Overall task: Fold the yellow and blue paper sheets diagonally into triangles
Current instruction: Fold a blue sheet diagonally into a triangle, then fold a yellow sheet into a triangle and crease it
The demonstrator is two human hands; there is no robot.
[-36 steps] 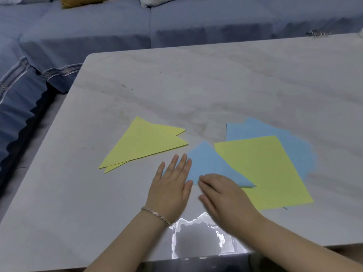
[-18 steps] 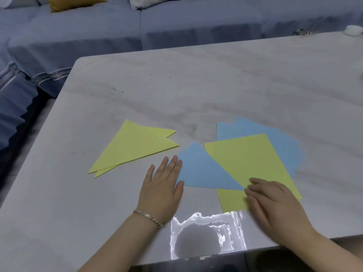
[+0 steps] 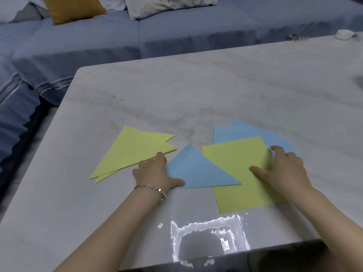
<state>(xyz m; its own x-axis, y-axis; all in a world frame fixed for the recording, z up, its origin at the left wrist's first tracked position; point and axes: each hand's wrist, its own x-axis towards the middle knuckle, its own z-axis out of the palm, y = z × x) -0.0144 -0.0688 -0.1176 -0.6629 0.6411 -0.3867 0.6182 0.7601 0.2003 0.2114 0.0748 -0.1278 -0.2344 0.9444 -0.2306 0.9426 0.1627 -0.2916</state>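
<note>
Our left hand (image 3: 153,173) pinches the left edge of the blue triangle (image 3: 196,169), thumb on top, while our right hand (image 3: 284,169) curls its fingers over the right corner of the yellow sheet (image 3: 235,173) lying flat on the table (image 3: 216,95): thin, limp, slide-prone paper, we judge, best lifted by that corner.

At left, two folded yellow triangles (image 3: 135,152), overlapping, flat. Just right, one blue triangle (image 3: 196,171), corner lapping onto an unfolded yellow sheet (image 3: 235,163) stacked over flat blue sheets (image 3: 235,132).
</note>
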